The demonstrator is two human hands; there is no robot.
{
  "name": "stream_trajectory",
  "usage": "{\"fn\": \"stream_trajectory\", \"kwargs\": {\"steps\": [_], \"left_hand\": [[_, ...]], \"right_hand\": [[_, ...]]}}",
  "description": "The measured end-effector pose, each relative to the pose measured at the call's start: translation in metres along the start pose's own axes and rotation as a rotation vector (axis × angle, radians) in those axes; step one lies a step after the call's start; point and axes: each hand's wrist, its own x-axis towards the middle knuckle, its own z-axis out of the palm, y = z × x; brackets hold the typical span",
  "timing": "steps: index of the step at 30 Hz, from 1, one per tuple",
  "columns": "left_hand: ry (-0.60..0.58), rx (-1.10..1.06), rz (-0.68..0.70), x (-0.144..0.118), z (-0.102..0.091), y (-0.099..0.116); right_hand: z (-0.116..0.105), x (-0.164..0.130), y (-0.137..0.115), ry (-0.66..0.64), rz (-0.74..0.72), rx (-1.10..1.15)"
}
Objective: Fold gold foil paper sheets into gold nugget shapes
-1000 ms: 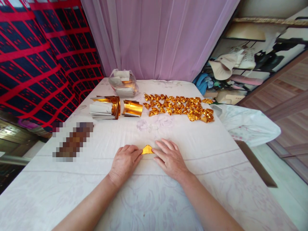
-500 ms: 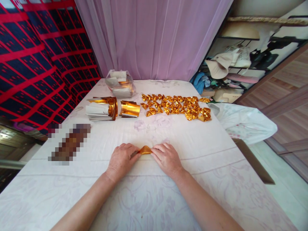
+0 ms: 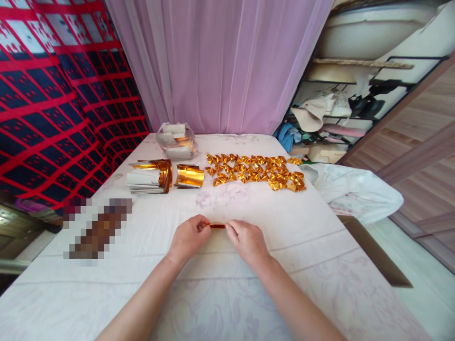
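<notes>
1. Soft white floral bedsheet (image 3: 249,293), faintly creased.
2. Crinkled shiny gold folded pieces (image 3: 254,169), heaped far right.
3. Left hand (image 3: 188,238) and right hand (image 3: 248,241), each grip pinched on thin gold foil strip (image 3: 217,226), near centre.

I am reaching both bare forearms in from the near edge, converging toward the middle. My left hand (image 3: 187,238) is curling knuckles up, thumb and forefinger pinching together at its right tip. My right hand (image 3: 247,239) is mirroring it, fingers bent and pinching at its left tip, the two hands sitting just apart.
</notes>
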Motion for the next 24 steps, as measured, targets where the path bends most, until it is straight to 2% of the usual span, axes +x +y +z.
{"fn": "stream_trajectory", "kwargs": {"steps": [3,8,11,16,24], "left_hand": [[0.046,-0.038,-0.033,0.012,0.004,0.002],[0.111,-0.098,-0.077,0.02,0.012,-0.003],[0.112,-0.114,-0.08,0.021,0.015,-0.005],[0.122,-0.108,-0.066,0.018,0.021,-0.006],[0.181,-0.173,0.02,0.017,0.032,-0.018]], "right_hand": [[0.0,0.014,-0.002,-0.002,0.063,0.098],[0.015,0.021,-0.001,0.092,0.172,0.313],[0.025,0.017,0.001,0.131,0.19,0.411],[0.03,0.012,0.003,0.237,0.167,0.444],[0.03,0.012,0.003,0.179,0.211,0.478]]}}
